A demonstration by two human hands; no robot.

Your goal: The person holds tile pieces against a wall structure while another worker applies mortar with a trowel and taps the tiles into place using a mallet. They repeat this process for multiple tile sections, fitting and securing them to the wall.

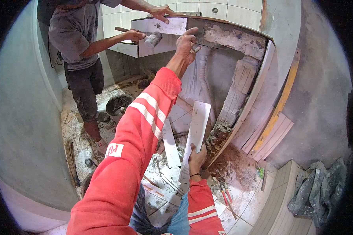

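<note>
My left hand (186, 47) reaches up to the counter's front edge, its index finger extended against the rough bare face (235, 39). The other fingers are curled round a short, light stick (197, 49) whose kind I cannot make out. Just left of that hand, a white tile piece (166, 26) covers part of the edge. Lower down, my right hand (197, 158) grips a long white tile strip (198, 123), which stands tilted with its lower end among the offcuts on the floor.
A co-worker (78, 43) at the left holds a mallet (153, 40), the other hand on the countertop. Below are a dark bucket (117, 105), several tile offcuts (170, 145) and red-handled pliers (225, 192). A yellow level (276, 105) leans at right near a grey sheet (317, 192).
</note>
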